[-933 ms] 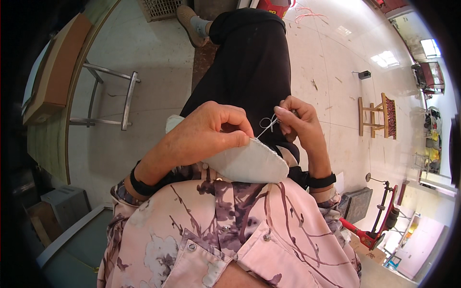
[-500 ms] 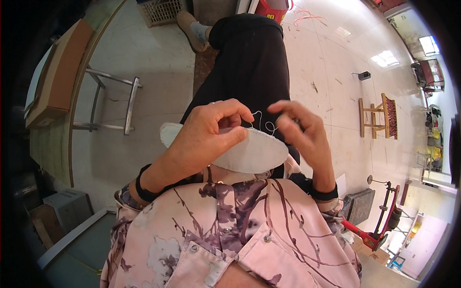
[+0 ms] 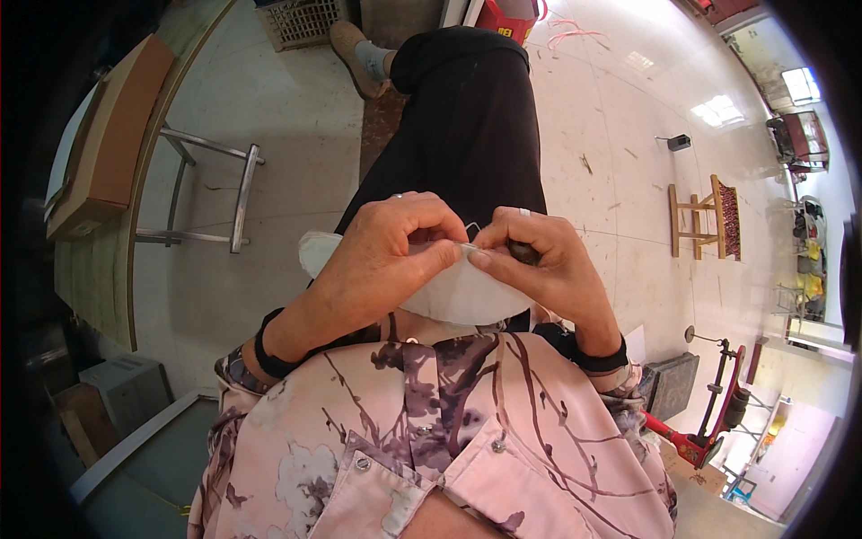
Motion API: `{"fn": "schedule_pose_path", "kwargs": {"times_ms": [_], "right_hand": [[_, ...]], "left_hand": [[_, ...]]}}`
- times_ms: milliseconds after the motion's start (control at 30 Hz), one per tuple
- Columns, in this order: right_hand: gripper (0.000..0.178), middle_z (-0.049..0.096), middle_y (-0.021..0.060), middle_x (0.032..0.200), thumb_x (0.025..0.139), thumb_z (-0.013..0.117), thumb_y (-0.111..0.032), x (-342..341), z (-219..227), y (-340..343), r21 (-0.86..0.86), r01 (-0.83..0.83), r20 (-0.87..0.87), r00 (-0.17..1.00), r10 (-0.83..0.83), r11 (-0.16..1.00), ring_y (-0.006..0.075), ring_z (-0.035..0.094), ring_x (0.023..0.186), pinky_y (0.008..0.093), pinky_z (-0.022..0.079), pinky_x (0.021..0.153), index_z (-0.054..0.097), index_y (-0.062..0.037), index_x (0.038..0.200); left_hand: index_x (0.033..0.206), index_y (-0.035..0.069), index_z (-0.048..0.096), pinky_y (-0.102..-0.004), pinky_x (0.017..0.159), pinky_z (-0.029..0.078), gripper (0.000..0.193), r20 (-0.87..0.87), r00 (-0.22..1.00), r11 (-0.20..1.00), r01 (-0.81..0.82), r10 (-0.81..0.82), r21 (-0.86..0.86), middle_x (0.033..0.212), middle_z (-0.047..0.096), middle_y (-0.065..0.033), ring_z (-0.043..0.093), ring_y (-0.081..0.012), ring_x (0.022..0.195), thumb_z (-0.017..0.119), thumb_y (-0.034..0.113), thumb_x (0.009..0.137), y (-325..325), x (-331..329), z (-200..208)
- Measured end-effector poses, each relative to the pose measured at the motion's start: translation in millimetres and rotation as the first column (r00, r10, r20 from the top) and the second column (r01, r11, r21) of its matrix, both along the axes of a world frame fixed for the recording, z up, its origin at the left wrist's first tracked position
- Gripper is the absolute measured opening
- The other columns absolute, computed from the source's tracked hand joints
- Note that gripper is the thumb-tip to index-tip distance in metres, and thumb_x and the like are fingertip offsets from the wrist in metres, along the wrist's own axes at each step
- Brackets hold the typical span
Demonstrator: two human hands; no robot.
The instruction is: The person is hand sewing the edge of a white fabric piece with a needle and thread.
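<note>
A white shoe-sole-shaped insole (image 3: pixel 467 296) lies across my lap in front of my chest. My left hand (image 3: pixel 386 247) is closed on its upper edge, thumb and index finger pinching near the middle. Close beside it, my right hand (image 3: pixel 543 260) pinches at the same edge, its thumb and index fingertip almost meeting the left fingertips. Curled in the right hand is a dark, round-ended handle (image 3: pixel 523 252); the rest of that tool is hidden. A small bit of white thread (image 3: pixel 472 230) shows between the hands, over the black trousers.
On the left stands a table (image 3: pixel 99 292) with a cardboard box (image 3: pixel 121 135), a metal-legged stool (image 3: pixel 242 198) beside it. At right are a small wooden stool (image 3: pixel 705 220) and a red hand-cranked machine (image 3: pixel 700 440). A plastic crate (image 3: pixel 301 22) and red bucket (image 3: pixel 507 20) are ahead.
My right hand has moved left and down to the insole's edge, its fingers closing there. The loose thread loop has mostly gone from sight. My left hand has stayed in place.
</note>
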State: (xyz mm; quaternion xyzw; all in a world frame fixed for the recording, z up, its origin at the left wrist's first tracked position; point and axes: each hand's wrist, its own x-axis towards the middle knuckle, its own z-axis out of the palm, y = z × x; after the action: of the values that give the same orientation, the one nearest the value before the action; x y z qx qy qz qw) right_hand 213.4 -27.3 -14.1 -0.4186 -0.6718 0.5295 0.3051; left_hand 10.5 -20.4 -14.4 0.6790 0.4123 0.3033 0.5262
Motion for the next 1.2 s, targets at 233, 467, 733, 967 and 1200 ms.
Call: {"fn": "schedule_pose_path", "kwargs": {"times_ms": [233, 467, 733, 967, 1200], "right_hand": [[0.009, 0.045, -0.0034, 0.065, 0.085, 0.064, -0.009, 6.4, -7.0, 0.6, 0.013, -0.016, -0.012, 1.0, 0.016, 1.0, 0.0019, 0.036, 0.056, 0.0213, 0.029, 0.048, 0.06, -0.0001, 0.086], [0.027, 0.051, 0.002, 0.071, 0.094, 0.045, -0.027, 58.6, -23.6, 24.4, -0.491, 0.153, -0.404, 0.832, -0.379, 0.858, 0.0117, 0.052, 0.059, 0.0235, 0.044, 0.056, 0.053, -0.0036, 0.103], [0.017, 0.046, -0.002, 0.072, 0.094, 0.052, -0.011, 218.6, -86.3, 49.2, -0.609, 0.361, -0.562, 0.433, -0.705, 0.706, 0.0052, 0.043, 0.057, 0.0188, 0.04, 0.051, 0.052, -0.002, 0.109], [0.02, 0.064, 0.0012, 0.084, 0.092, 0.056, -0.012, 235.2, -124.1, 50.1, -0.683, 0.416, -0.551, 0.246, -0.797, 0.6, 0.0049, 0.046, 0.054, 0.0183, 0.04, 0.048, 0.057, -0.0044, 0.11], [0.019, 0.065, 0.0027, 0.088, 0.09, 0.059, -0.012, 241.7, -122.1, 63.1, -0.609, 0.536, -0.605, 0.163, -0.78, 0.584, 0.0059, 0.047, 0.054, 0.0199, 0.043, 0.05, 0.058, -0.0055, 0.108]], "left_hand": [[0.084, -0.001, 0.061, -0.0229, 0.065, 0.039, 0.007, -0.042, 0.999, 0.998, 0.003, -0.005, -0.068, 0.077, 0.054, -0.0009, 0.048, -0.0085, 0.072, 0.062, 0.003, 0.079, 1.4, 0.1, 3.8], [0.084, 0.003, 0.062, -0.0193, 0.063, 0.04, 0.006, -0.003, 1.0, 0.959, 0.004, -0.005, -0.282, 0.075, 0.058, 0.0028, 0.051, -0.0045, 0.07, 0.064, 0.008, 0.082, 15.7, -17.6, -4.9], [0.086, 0.004, 0.063, -0.0182, 0.064, 0.04, 0.007, 0.159, 0.982, 0.933, -0.037, 0.1, -0.358, 0.077, 0.06, 0.0034, 0.051, -0.0036, 0.07, 0.065, 0.009, 0.082, 33.1, -47.5, -13.4], [0.086, 0.003, 0.063, -0.0184, 0.066, 0.041, 0.007, 0.179, 0.979, 0.92, -0.024, 0.102, -0.391, 0.078, 0.06, 0.0029, 0.052, -0.0046, 0.072, 0.064, 0.008, 0.083, 32.3, -44.3, -13.4], [0.085, 0.002, 0.063, -0.0185, 0.064, 0.042, 0.006, 0.198, 0.976, 0.908, 0.0, 0.092, -0.418, 0.077, 0.06, 0.002, 0.053, -0.0042, 0.07, 0.064, 0.008, 0.082, 30.9, -37.8, -19.8]]}}
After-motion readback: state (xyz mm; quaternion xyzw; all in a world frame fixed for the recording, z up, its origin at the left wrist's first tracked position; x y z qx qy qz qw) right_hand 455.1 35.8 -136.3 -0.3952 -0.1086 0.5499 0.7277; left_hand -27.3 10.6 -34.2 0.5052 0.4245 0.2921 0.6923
